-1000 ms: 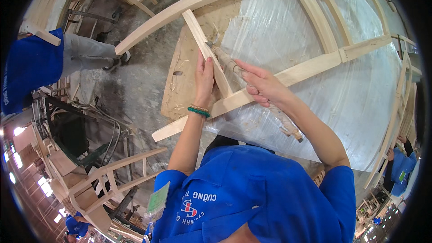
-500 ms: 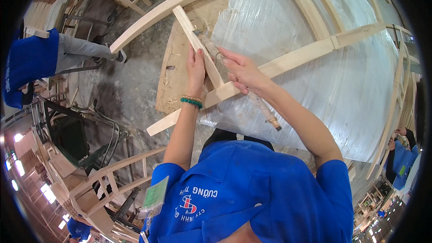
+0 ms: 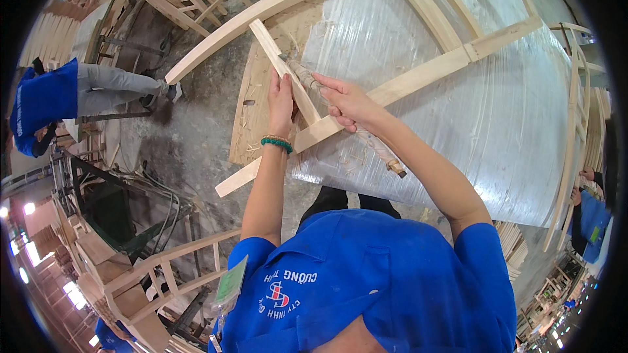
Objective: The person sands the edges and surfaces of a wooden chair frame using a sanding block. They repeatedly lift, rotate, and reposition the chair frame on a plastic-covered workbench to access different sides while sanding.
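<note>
A pale wooden chair-like frame [image 3: 415, 90] with a curved far rail lies on a plastic-wrapped board. My left hand [image 3: 280, 101] is closed round a short crosspiece [image 3: 267, 38] near the frame's left end, a green beaded bracelet on that wrist. In my right hand [image 3: 353, 106] is a long, slim tool wrapped in tan tape [image 3: 381, 150], pointing up and left. Its small dark tip meets the crosspiece's right edge, just beyond my left fingers. The tool's back end sticks out below my right hand, over the near rail.
Curled shavings [image 3: 250, 117] lie on the board's bare wooden edge [image 3: 241, 134]. A co-worker in blue [image 3: 49, 101] stands at the left, and another person [image 3: 592, 225] is at the right. Wooden frames [image 3: 167, 274] stand at lower left, by a dark metal stand [image 3: 108, 206].
The view has shifted a little, and the frame with both hands sits slightly differently in it. More shavings show under the near rail. Both grips are unchanged.
</note>
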